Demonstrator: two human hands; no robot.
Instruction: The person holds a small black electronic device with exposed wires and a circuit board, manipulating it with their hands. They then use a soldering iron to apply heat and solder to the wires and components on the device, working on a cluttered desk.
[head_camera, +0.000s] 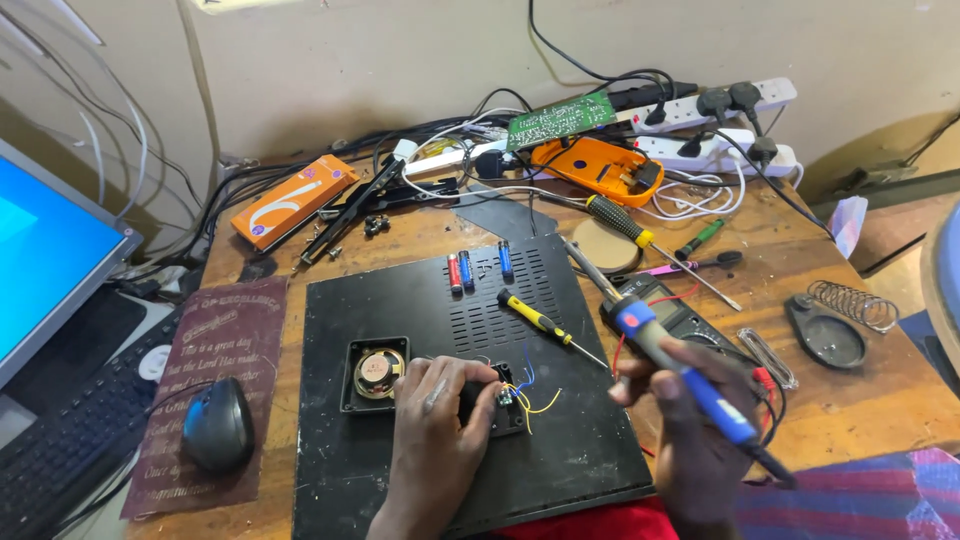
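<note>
Plainly, my left hand (438, 425) was closed down over a small black module (505, 405) on the black metal panel (400, 300), the fingers curled onto it, with thin yellow and blue wires (535, 398) spraying out of the module's right side. Just left of that hand, on the same panel, sat a small round speaker in a square black frame (376, 373). My right hand (690, 420) was clamped around the blue-handled soldering iron (680, 370), which slanted up and to the left with its tip raised above the panel's right edge, well clear of the module. On the panel beyond the module lay a yellow-and-black screwdriver (540, 322), and further back, near the panel's far edge, three small batteries (478, 270) stood side by side, one red and two blue. Off the panel's right edge I saw a dark multimeter (672, 310) partly hidden behind the iron, with red leads trailing under my right hand. A larger screwdriver with a black-and-yellow handle (620, 220) lay past the panel's far right corner, close to an orange casing (598, 168) and a green circuit board (560, 120). Left of the panel on the bench (850, 400) were a dark maroon mat (225, 370) and a black mouse (215, 425) resting on it. A coiled wire stand (852, 305) sat well off to the panel's right.
</note>
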